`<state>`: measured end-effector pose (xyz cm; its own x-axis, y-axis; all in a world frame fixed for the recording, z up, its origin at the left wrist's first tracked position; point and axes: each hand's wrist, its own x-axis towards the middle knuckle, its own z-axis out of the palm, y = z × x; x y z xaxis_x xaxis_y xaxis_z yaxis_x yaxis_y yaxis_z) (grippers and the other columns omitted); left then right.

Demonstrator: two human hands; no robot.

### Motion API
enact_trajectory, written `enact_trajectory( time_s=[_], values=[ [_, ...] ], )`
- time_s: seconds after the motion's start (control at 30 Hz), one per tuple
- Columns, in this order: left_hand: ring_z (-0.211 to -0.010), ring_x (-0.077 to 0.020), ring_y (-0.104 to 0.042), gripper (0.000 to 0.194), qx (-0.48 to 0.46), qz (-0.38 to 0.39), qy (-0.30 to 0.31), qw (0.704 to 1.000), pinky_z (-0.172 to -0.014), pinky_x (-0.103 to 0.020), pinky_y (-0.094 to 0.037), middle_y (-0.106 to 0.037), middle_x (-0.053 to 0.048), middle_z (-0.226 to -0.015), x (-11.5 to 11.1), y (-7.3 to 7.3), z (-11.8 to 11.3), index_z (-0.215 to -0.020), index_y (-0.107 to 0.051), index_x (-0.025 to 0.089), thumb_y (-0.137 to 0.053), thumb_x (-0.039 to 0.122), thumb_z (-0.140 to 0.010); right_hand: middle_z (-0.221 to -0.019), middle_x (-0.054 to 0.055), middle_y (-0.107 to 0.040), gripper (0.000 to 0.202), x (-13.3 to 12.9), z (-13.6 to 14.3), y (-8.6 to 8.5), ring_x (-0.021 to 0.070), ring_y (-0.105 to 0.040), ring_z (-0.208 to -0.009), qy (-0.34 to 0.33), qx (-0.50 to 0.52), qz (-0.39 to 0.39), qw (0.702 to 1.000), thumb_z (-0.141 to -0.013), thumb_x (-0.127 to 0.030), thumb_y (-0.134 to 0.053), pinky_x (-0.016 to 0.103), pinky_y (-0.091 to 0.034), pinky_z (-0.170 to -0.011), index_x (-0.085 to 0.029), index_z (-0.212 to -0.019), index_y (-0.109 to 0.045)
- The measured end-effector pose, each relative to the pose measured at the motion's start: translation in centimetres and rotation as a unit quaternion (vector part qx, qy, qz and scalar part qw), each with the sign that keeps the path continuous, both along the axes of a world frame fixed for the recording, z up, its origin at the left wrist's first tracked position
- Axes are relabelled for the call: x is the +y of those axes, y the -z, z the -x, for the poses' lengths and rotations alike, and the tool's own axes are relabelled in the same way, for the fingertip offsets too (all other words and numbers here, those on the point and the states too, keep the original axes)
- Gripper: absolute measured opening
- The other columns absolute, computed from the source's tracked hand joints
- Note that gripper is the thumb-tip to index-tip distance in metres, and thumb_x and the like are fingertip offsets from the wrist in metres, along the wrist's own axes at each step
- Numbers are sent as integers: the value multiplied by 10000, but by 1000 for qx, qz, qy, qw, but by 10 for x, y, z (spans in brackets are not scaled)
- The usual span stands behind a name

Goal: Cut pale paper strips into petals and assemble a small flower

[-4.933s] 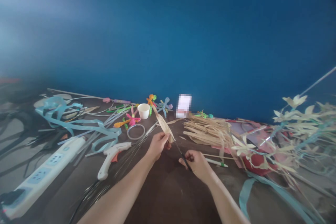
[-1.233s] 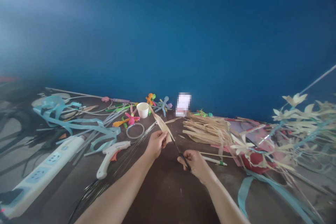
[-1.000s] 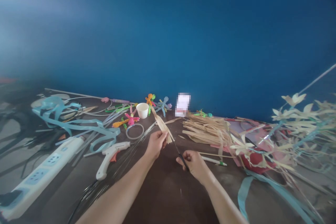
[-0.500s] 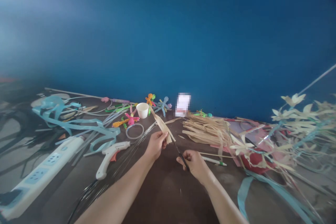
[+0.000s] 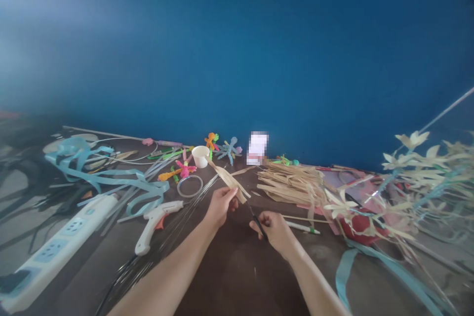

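My left hand (image 5: 222, 203) pinches a pale tan strip of dried husk (image 5: 227, 178) between thumb and fingers, its long end slanting up and left. My right hand (image 5: 272, 228) is closed round the black handles of a pair of scissors (image 5: 256, 218). The blades point up and left and reach the lower end of the husk strip; whether they are parted cannot be made out. A pile of similar dried husk strips (image 5: 291, 181) lies beyond my right hand. Near that hand rests a white and green pen (image 5: 301, 227).
Left of my hands lie a hot glue gun (image 5: 153, 224), thin wires, a clear ring (image 5: 190, 186) and a white cup (image 5: 200, 156). A power strip (image 5: 61, 249) and blue ribbon (image 5: 111, 172) are farther left. Pale husk flowers (image 5: 414, 140) stand at right. A blurred bright rectangle (image 5: 257, 148) is at the back.
The husk strip has tilted, its upper end leaning farther left and its lower end shifting slightly right by the scissor blades. Both hands stay nearly in place.
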<state>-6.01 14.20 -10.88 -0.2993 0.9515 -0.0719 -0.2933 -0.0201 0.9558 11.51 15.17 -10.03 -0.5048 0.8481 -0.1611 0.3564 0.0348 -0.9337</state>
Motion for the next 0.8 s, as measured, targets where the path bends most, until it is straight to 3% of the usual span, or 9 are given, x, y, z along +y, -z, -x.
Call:
enact_trajectory(
  time_s=[0.17, 0.3, 0.4, 0.8],
  values=[
    [-353, -49, -367, 290, -7, -10, 3, 1000, -344, -169, -253, -427, 35, -421, 0, -2, 4, -602, -544, 116, -552, 393, -686, -420, -30, -505, 316, 0, -1, -1, 68, -414, -399, -10, 3, 7, 1000, -618, -421, -609, 174, -274, -406, -155, -543, -455],
    [-375, -50, -379, 265, -37, -22, -50, 998, -346, -164, -260, -440, 39, -455, 2, -4, 8, -712, -581, 114, -580, 375, -667, -416, -29, -506, 316, -1, 0, -2, 68, -415, -394, -15, -8, 14, 1000, -612, -418, -614, 172, -267, -396, -155, -540, -455],
    [-390, -55, -401, 250, -45, -29, -68, 996, -352, -164, -272, -455, 31, -456, 4, -4, 10, -661, -572, 109, -603, 356, -649, -412, -29, -508, 308, -2, 1, -2, 67, -411, -390, -19, -13, 13, 1000, -615, -404, -615, 170, -267, -396, -153, -534, -454],
    [-424, -75, -490, 229, -63, -1, -61, 996, -395, -172, -354, -549, -1, -497, 5, -2, 7, -647, -575, 106, -638, 325, -620, -413, -31, -507, 295, -2, 2, -1, 66, -415, -391, -17, 2, 14, 1000, -623, -393, -605, 172, -276, -404, -156, -539, -449]
  ],
)
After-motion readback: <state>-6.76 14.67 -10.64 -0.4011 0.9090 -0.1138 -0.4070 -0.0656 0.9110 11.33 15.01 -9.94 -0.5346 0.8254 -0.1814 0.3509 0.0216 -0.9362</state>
